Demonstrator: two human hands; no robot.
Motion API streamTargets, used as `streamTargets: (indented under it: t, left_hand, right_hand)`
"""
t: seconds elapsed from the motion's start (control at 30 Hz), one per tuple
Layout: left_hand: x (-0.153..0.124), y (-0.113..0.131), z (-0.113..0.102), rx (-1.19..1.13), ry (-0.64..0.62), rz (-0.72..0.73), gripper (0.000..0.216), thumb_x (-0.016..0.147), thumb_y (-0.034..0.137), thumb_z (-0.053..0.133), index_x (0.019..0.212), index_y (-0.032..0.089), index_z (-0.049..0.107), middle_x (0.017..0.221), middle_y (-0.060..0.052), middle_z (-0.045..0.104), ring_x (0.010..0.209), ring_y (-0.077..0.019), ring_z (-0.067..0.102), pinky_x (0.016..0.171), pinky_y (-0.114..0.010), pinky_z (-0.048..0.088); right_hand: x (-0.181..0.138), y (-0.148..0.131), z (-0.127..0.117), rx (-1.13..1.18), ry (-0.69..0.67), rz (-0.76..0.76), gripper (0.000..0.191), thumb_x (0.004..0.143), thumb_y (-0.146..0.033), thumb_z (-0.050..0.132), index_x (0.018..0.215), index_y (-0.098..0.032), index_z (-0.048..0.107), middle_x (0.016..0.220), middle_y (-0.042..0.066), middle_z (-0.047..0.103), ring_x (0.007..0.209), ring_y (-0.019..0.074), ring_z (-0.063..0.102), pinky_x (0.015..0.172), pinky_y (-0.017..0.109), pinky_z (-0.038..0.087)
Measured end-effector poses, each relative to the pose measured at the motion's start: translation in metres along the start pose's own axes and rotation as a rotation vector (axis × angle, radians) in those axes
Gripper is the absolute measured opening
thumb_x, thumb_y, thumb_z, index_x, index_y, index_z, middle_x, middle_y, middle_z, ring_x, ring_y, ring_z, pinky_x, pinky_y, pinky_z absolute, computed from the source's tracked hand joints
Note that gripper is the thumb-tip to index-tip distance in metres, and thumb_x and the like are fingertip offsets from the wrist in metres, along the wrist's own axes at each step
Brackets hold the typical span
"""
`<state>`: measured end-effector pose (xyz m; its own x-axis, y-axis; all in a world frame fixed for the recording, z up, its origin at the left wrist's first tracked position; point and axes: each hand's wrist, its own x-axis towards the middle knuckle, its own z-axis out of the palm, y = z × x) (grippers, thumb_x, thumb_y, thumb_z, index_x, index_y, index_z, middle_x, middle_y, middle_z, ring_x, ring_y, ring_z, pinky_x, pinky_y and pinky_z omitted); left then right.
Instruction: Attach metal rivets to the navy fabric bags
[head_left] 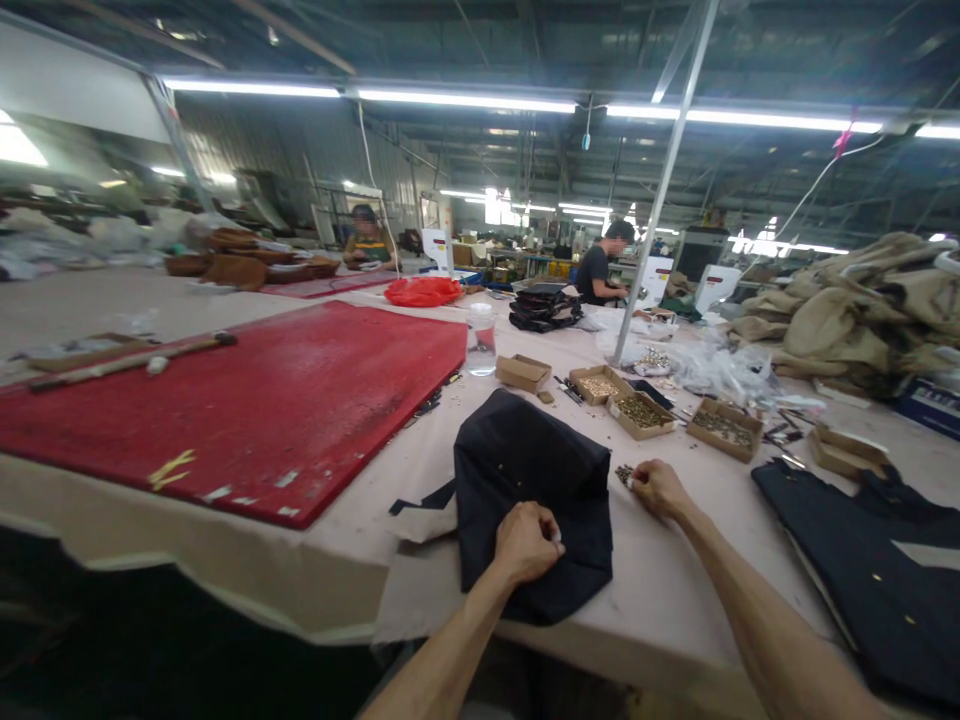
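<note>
A black fabric piece (536,450), perhaps part of a bag, lies bunched near the table's front edge, with a few small brass-coloured dots on it. My left hand (527,543) rests on its lower part, fingers curled and closed on the cloth; something white wraps a fingertip. To the right of the cloth, my right hand (658,490) reaches a small heap of brass-coloured metal pieces (623,474) on the tabletop. Its thumb and fingers are pinched together, also with white on a fingertip. Whatever sits between them is too small to make out.
Cardboard boxes of small metal parts (640,414) stand beyond my right hand. A red board (247,410) with a mallet-like tool (135,362) covers the left. Another black fabric piece (862,570) lies right. A clear jar (480,340) and metal pole (664,190) stand ahead; two people work beyond.
</note>
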<state>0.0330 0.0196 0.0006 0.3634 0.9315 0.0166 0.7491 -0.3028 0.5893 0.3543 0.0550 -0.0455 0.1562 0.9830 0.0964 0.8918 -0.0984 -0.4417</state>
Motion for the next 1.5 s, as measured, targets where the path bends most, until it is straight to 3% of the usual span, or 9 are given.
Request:
streamTargets:
  t: [0.27, 0.4, 0.57, 0.7, 0.8, 1.27, 1.4, 1.5]
  left_hand:
    - [-0.001, 0.000, 0.009, -0.029, -0.033, 0.037, 0.013, 0.062, 0.026, 0.071, 0.074, 0.022, 0.074, 0.079, 0.000, 0.072, 0.079, -0.0166, 0.065, 0.074, -0.025, 0.048]
    - [-0.003, -0.004, 0.011, -0.034, -0.046, 0.031, 0.014, 0.061, 0.025, 0.071, 0.075, 0.022, 0.074, 0.080, 0.000, 0.072, 0.078, -0.0162, 0.065, 0.073, -0.024, 0.050]
    - [-0.003, -0.010, 0.014, -0.062, -0.074, 0.054, 0.016, 0.060, 0.023, 0.070, 0.075, 0.022, 0.075, 0.077, 0.000, 0.072, 0.076, -0.0163, 0.066, 0.070, -0.023, 0.050]
    - [-0.002, -0.013, 0.016, -0.069, -0.066, 0.073, 0.017, 0.061, 0.024, 0.067, 0.076, 0.023, 0.075, 0.078, 0.000, 0.073, 0.075, -0.0168, 0.066, 0.071, -0.024, 0.051]
    - [-0.003, -0.013, 0.015, -0.074, -0.066, 0.081, 0.018, 0.062, 0.022, 0.065, 0.076, 0.022, 0.075, 0.079, -0.001, 0.074, 0.077, -0.0168, 0.067, 0.073, -0.024, 0.051]
    - [-0.005, -0.014, 0.015, -0.105, -0.059, 0.076, 0.018, 0.061, 0.022, 0.065, 0.076, 0.021, 0.075, 0.079, -0.002, 0.073, 0.078, -0.0177, 0.067, 0.074, -0.025, 0.051]
    - [-0.006, -0.011, 0.010, -0.100, -0.066, 0.040, 0.017, 0.061, 0.021, 0.068, 0.076, 0.020, 0.075, 0.079, -0.002, 0.073, 0.079, -0.0174, 0.067, 0.073, -0.024, 0.050]
    - [-0.006, -0.011, 0.007, -0.088, -0.052, 0.028, 0.016, 0.060, 0.020, 0.068, 0.075, 0.019, 0.074, 0.081, -0.003, 0.073, 0.079, -0.0171, 0.066, 0.074, -0.024, 0.049]
  right_hand:
    - [0.005, 0.004, -0.010, -0.173, -0.101, -0.108, 0.013, 0.077, -0.017, 0.058, 0.072, -0.013, 0.070, 0.075, 0.010, 0.072, 0.071, 0.0167, 0.061, 0.062, 0.023, 0.033]
    - [-0.001, -0.005, -0.015, -0.217, -0.090, -0.133, 0.012, 0.078, -0.019, 0.057, 0.072, -0.013, 0.066, 0.076, 0.012, 0.069, 0.071, 0.0175, 0.059, 0.062, 0.025, 0.032]
    - [-0.060, -0.050, 0.002, 0.028, 0.115, -0.329, 0.014, 0.086, -0.027, 0.052, 0.090, -0.017, 0.062, 0.076, 0.005, 0.063, 0.066, 0.0158, 0.055, 0.062, 0.025, 0.036]
    - [-0.114, -0.097, 0.034, 0.213, 0.065, -0.510, 0.009, 0.088, -0.023, 0.050, 0.089, -0.019, 0.057, 0.075, 0.002, 0.056, 0.065, 0.0146, 0.052, 0.061, 0.024, 0.038]
    - [-0.129, -0.114, 0.050, 0.226, 0.083, -0.562, 0.008, 0.088, -0.021, 0.050, 0.087, -0.019, 0.058, 0.077, 0.002, 0.054, 0.069, 0.0152, 0.052, 0.062, 0.025, 0.039]
    - [-0.139, -0.117, 0.057, 0.194, 0.141, -0.581, 0.019, 0.093, -0.021, 0.048, 0.102, -0.020, 0.065, 0.092, 0.008, 0.059, 0.084, 0.0186, 0.057, 0.075, 0.028, 0.046]
    - [-0.138, -0.122, 0.048, 0.181, 0.091, -0.597, 0.019, 0.090, -0.020, 0.051, 0.097, -0.019, 0.069, 0.091, 0.007, 0.060, 0.083, 0.0179, 0.058, 0.074, 0.027, 0.045]
    - [-0.124, -0.126, 0.039, 0.185, -0.027, -0.496, 0.014, 0.084, -0.019, 0.058, 0.085, -0.019, 0.072, 0.083, 0.005, 0.063, 0.075, 0.0154, 0.058, 0.067, 0.024, 0.044]
